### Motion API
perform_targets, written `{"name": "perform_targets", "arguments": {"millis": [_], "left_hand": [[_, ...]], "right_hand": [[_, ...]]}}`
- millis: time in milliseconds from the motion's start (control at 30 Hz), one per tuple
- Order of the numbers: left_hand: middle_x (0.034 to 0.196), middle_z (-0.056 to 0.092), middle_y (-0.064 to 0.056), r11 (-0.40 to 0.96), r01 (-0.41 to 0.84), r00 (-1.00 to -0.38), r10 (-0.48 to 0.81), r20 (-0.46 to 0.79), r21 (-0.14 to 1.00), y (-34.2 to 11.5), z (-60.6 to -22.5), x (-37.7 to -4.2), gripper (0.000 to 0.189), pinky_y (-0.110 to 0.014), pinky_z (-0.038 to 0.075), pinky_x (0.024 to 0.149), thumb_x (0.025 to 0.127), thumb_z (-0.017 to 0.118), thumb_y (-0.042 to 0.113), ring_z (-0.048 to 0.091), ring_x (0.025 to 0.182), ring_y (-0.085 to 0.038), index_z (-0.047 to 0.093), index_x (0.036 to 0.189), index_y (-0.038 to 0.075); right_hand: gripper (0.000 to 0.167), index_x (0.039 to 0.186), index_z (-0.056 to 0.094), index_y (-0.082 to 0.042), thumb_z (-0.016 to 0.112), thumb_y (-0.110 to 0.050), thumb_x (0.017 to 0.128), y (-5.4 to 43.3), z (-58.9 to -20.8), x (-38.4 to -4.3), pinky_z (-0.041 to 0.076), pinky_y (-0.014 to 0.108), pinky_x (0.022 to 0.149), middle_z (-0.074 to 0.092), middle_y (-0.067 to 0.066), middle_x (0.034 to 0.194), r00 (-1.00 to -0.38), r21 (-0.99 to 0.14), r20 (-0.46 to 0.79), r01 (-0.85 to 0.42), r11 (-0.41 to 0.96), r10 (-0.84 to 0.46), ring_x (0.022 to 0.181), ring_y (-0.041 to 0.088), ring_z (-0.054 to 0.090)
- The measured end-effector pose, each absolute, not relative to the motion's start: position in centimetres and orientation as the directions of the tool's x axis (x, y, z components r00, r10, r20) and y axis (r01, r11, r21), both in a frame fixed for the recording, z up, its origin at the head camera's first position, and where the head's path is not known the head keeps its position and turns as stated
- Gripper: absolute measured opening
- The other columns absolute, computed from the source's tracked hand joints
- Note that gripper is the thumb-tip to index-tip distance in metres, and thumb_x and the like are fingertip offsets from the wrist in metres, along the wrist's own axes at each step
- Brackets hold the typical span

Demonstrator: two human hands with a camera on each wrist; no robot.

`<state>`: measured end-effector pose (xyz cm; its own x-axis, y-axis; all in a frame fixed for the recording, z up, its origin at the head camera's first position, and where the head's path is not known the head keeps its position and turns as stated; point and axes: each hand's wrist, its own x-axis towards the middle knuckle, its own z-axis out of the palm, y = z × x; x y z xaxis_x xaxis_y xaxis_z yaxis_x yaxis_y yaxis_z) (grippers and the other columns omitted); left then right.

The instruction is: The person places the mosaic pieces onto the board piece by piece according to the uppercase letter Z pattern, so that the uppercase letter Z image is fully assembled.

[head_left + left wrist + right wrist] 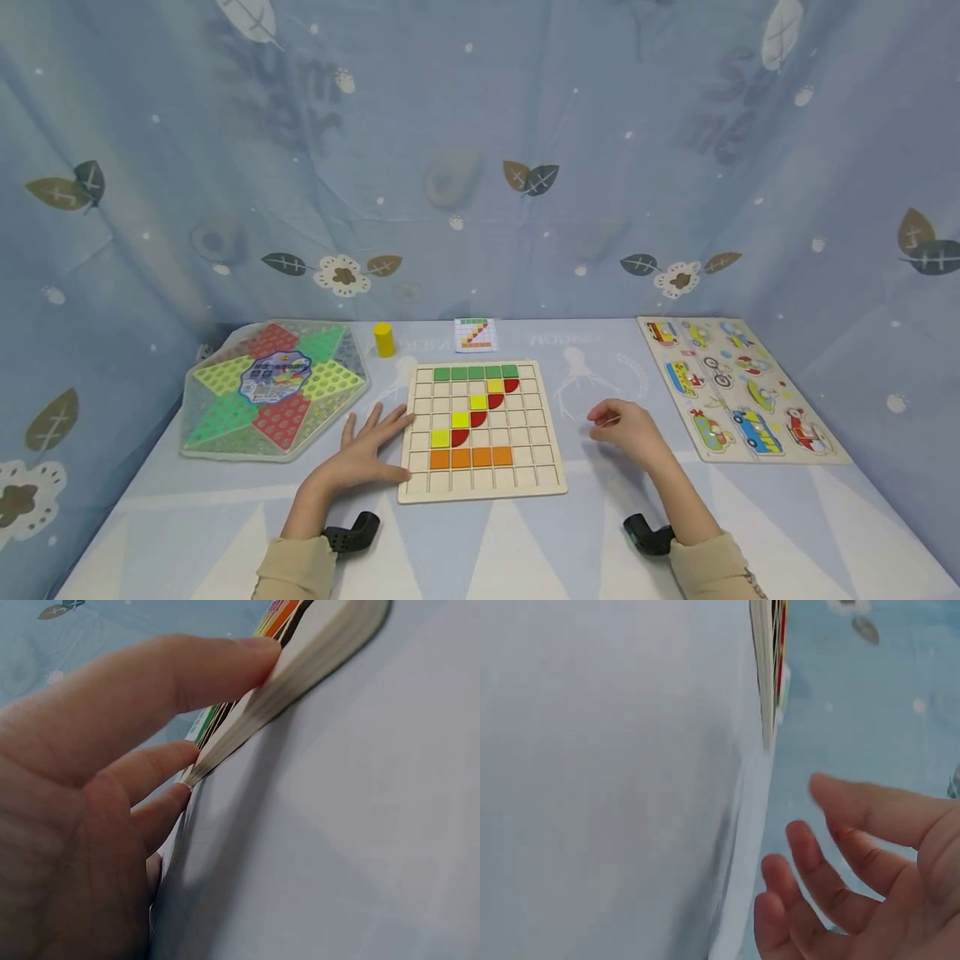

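Note:
A square wooden grid board (pixel 538 477) lies on the table in the head view. Green squares (pixel 476 373) run along its top, orange squares (pixel 471 457) form a row lower down, and yellow squares (pixel 460 420) with red quarter-circle pieces (pixel 477 419) step diagonally between them. My left hand (pixel 358 457) has its fingers spread; thumb and fingertips touch the board's left edge, as the left wrist view also shows. Right of the board, my right hand (pixel 630 431) hovers with loosely bent fingers. Nothing sits between its thumb and fingers in the right wrist view.
Behind the board lies a small pattern card (pixel 476 336), with a yellow cylinder (pixel 384 340) to its left. A hexagonal star-patterned game board (pixel 274 392) in clear wrapping is at the left. A wooden picture puzzle (pixel 738 389) lies at the right. Patterned curtains surround the table.

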<state>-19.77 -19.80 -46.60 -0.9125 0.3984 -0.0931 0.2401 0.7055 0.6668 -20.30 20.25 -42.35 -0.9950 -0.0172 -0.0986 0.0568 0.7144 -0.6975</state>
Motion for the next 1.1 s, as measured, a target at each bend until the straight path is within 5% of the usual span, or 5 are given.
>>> {"name": "perform_targets", "arguments": {"millis": [233,567,733,1100], "left_hand": [[0.152,0.022,-0.011,0.71,0.243,-0.911,0.4,-0.096,0.661,-19.8,-46.5,-19.6,0.088,-0.058,-0.019,0.104,0.067,0.076,0.036,-0.003,0.139,-0.041,0.038,0.142,0.012],[0.152,0.022,-0.01,0.703,0.244,-0.913,0.399,-0.086,0.668,-19.8,-46.5,-19.7,0.088,-0.058,-0.019,0.104,0.067,0.076,0.037,-0.003,0.139,-0.041,0.038,0.142,0.013],[0.153,0.021,-0.009,0.705,0.241,-0.911,0.401,-0.095,0.667,-19.8,-46.6,-19.7,0.088,-0.058,-0.019,0.104,0.066,0.076,0.037,-0.003,0.139,-0.04,0.037,0.143,0.014],[0.153,0.021,-0.009,0.711,0.228,-0.916,0.388,-0.101,0.665,-19.7,-46.6,-19.8,0.087,-0.057,-0.019,0.104,0.067,0.076,0.036,-0.003,0.14,-0.038,0.038,0.142,0.015]], "right_hand": [[0.03,0.094,0.065,-0.003,0.063,0.009,0.066,23.9,-42.0,-19.5,0.046,0.04,0.068,0.061,0.018,0.1,-0.992,-0.54,-0.124,0.079,0.838,0.014,0.084,0.028,0.054],[0.029,0.091,0.064,-0.001,0.061,0.011,0.065,25.2,-42.3,-19.9,0.041,0.031,0.056,0.058,0.012,0.082,-0.984,-0.458,-0.174,0.118,0.881,0.042,0.069,0.023,0.05],[0.028,0.09,0.062,-0.001,0.068,0.008,0.064,24.9,-42.3,-20.0,0.039,0.028,0.054,0.056,0.009,0.077,-0.988,-0.501,-0.152,0.106,0.859,0.033,0.066,0.021,0.05],[0.031,0.084,0.054,-0.002,0.08,-0.005,0.067,18.1,-41.7,-20.7,0.049,0.025,0.056,0.051,0.004,0.069,-0.98,-0.782,-0.185,0.103,0.614,-0.071,0.062,0.016,0.049]]}}
